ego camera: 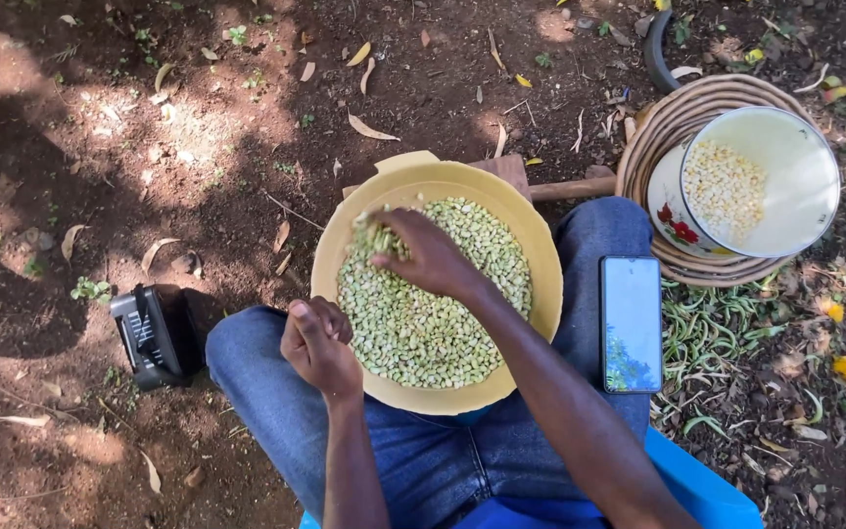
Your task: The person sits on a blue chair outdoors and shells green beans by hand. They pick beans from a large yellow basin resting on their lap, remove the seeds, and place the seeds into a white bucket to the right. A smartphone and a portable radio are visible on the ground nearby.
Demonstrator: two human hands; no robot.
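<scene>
Dappled sunlight, deep leaf shadows, sharp focus

Beyond the right hand's fingers (pixel 396 232) lay open soil (pixel 208 147); a phone (pixel 631 323) and white pot (pixel 756 186) crowded their right, a black radio (pixel 154 335) their left.

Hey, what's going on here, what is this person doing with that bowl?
A person sits outdoors on bare ground with a wide yellow bowl of pale green beans on their lap. The right hand reaches into the beans, picking some up at the far side of the bowl. The left hand is closed in a fist at the bowl's near rim. A phone rests on the right thigh. Beside them, a white pot holds paler beans, sitting in a woven basket.
</scene>
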